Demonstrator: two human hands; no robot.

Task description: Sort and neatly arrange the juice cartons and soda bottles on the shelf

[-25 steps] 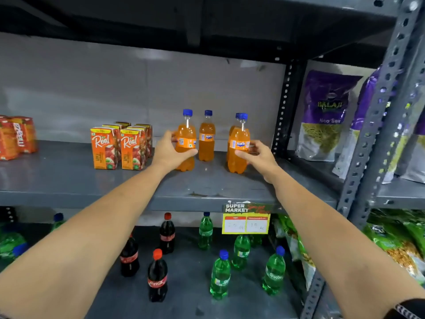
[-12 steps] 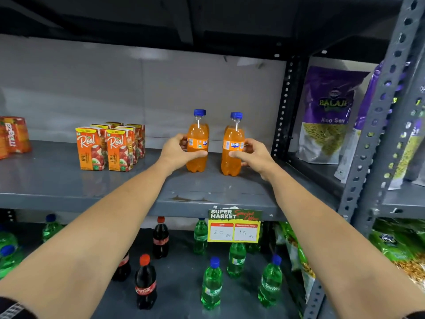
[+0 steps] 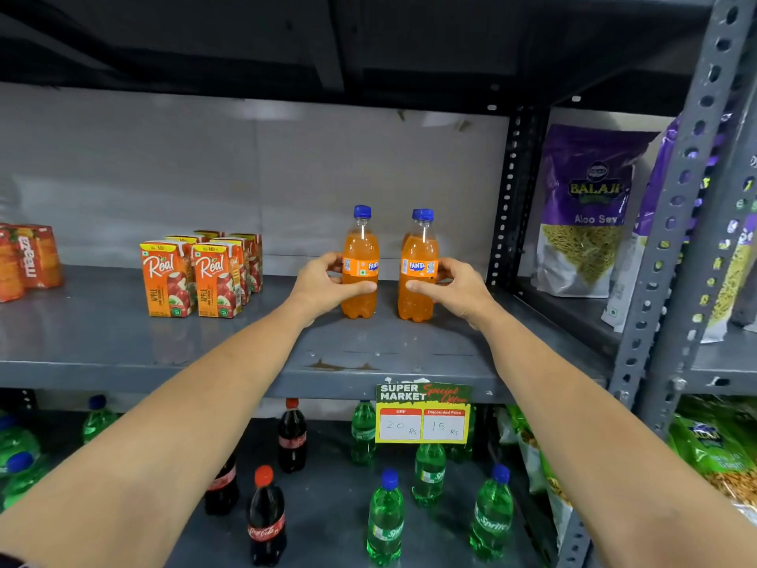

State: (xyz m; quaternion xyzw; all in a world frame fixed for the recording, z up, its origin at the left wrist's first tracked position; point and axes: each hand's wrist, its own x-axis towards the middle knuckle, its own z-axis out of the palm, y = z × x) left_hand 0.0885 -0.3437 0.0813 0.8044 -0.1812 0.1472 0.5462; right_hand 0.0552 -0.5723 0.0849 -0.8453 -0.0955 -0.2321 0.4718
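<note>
Cartons first, far left of the shelf (image 3: 102, 342): a red-orange juice carton pack (image 3: 30, 260) at the edge, then apple juice cartons (image 3: 196, 276) in two tidy rows, front faces out. Left hand (image 3: 323, 284) is wrapped around the left orange soda bottle (image 3: 360, 262) at label height, thumb across the front. Right hand (image 3: 454, 286) grips the right orange soda bottle (image 3: 418, 266) the same way. Both bottles stand upright on the shelf, near each other with a gap between, well apart from the cartons. Another blue cap shows behind the right bottle; likely a second row, can't see the body. Purple snack bags (image 3: 590, 211) sit in the next bay.

Step looks like squaring up the front pair. To do it well: keep bases flat on the shelf and slide rather than lift, line both up with the bottles behind, turn the labels forward (left one is rotated off), even the gap. Tall and narrow, so push low, not at the caps.
</note>
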